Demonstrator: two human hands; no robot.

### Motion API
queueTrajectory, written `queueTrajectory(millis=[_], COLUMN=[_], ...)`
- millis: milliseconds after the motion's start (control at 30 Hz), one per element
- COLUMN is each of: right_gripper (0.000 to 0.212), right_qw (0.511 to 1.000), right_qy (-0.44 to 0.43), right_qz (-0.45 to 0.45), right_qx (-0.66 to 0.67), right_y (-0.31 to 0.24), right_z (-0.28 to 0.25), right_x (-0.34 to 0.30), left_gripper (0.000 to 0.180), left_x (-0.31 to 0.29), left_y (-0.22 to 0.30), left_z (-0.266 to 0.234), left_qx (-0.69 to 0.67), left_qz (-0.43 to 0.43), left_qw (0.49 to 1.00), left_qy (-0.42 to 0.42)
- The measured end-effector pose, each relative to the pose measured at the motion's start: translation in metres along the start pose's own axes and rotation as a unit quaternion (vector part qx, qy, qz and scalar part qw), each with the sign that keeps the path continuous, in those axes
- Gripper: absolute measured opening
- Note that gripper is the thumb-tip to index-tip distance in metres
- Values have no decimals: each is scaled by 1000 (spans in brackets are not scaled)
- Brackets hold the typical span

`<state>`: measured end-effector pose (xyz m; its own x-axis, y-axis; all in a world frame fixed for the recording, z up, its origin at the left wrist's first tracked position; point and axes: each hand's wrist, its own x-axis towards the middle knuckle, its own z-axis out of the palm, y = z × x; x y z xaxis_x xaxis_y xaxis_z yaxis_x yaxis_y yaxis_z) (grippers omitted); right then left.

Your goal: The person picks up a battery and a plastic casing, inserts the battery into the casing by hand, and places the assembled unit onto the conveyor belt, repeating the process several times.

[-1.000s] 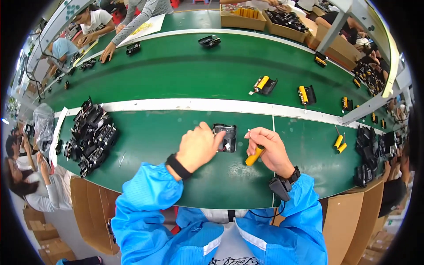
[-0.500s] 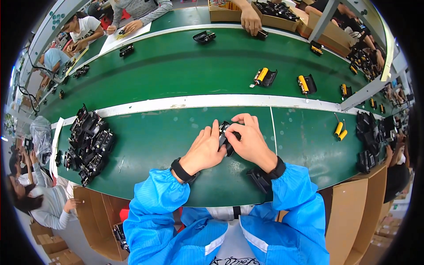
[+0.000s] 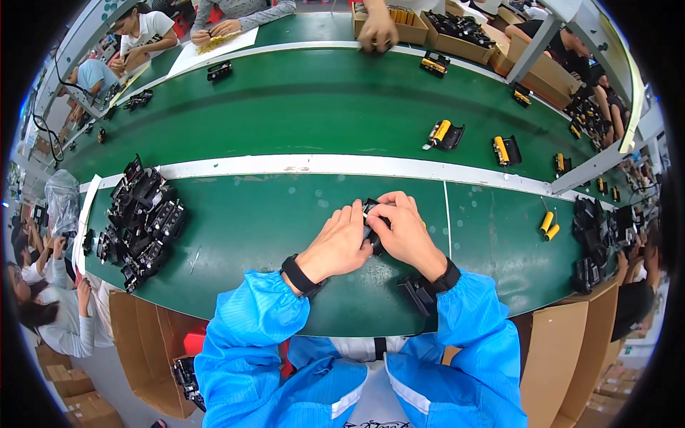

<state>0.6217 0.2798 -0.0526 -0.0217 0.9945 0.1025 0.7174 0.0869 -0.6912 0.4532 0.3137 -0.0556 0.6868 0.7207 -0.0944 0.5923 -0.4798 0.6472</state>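
Note:
Both hands meet over the table around a small black plastic housing (image 3: 370, 208), mostly covered by my fingers. My left hand (image 3: 337, 241) lies along its left side, fingers close together and thumb against its near end. From the right, my right hand (image 3: 403, 232) pinches at the upper part of the housing with thumb and forefinger. A bit of yellow shows beside the right hand's knuckles; what it belongs to is hidden. Another black plastic part (image 3: 417, 294) lies by my right wrist. Two yellow cylindrical cells (image 3: 549, 225) with leads lie farther right.
A heap of black housings (image 3: 143, 225) stands at left, more black parts (image 3: 589, 235) at right. Beyond the white rail (image 3: 285, 165), housings with yellow cells (image 3: 446, 135) lie on the green surface. A co-worker's hand (image 3: 378, 32) reaches in there. Cardboard boxes (image 3: 560, 342) flank me below.
My fingers have shifted slightly on the housing. Across the table, the co-worker's hand has moved left over a black housing; a housing with a yellow cell now shows where that hand was.

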Motion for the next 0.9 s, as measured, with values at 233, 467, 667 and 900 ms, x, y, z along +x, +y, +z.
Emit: queueTrajectory(millis=[233,467,667,900], right_gripper=[6,17,35,37], right_qw=[999,1000,987,993], right_qy=[24,26,-27,-12], right_qz=[-30,2,134,91], right_qx=[-24,-18,-87,-78], right_y=[2,9,-2,-6], right_z=[4,-17,-46,-40], right_x=[4,-10,-33,-31], left_gripper=[66,63,66,53], left_x=[2,0,-4,-6], left_y=[6,0,8,11], left_z=[7,13,5,15], left_qx=[28,9,0,11], left_qz=[52,43,-14,-22], left_qw=[997,996,999,995], left_qy=[52,79,46,101])
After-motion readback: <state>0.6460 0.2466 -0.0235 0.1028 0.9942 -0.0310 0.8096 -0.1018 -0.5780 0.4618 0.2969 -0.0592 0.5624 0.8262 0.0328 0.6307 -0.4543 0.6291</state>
